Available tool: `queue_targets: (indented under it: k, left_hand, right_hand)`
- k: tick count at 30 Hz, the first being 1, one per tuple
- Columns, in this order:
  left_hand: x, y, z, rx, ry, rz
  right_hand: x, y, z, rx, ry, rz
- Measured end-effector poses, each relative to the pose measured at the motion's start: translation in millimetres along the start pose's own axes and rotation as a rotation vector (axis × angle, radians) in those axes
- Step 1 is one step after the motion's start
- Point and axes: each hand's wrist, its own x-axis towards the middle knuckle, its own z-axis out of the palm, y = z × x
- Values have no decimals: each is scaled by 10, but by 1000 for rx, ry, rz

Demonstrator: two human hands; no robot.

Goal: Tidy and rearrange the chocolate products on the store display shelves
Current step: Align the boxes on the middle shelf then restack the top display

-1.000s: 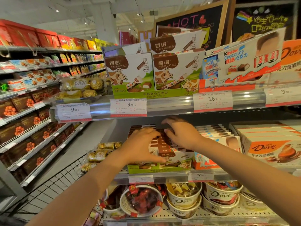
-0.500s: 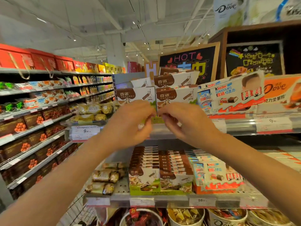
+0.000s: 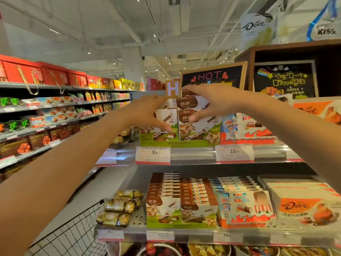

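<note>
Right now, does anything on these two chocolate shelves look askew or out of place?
Only the gold-wrapped chocolate packs at the lower shelf's left end: loosely heaped at angles, unlike the squared cow-print boxes beside them.

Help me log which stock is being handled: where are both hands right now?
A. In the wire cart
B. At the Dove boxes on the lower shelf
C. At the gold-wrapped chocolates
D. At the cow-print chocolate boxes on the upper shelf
D: the left hand and right hand flank the cow-print chocolate boxes on the upper shelf.
</note>
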Motion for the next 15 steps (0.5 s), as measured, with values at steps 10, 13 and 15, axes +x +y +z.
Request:
queue_targets:
  k: [10,13,15]
  left_hand:
    - [35,-93,46,63,28,-18]
    - [32,-88,18,42,2,-20]
    - [35,-96,-14,23,-8,-14]
  right_hand:
    - [154,-7,-121,73,58,-47]
    - [200,-60,-202,78,-56,-25]
    - [221,-99,-243,48,-132,-11]
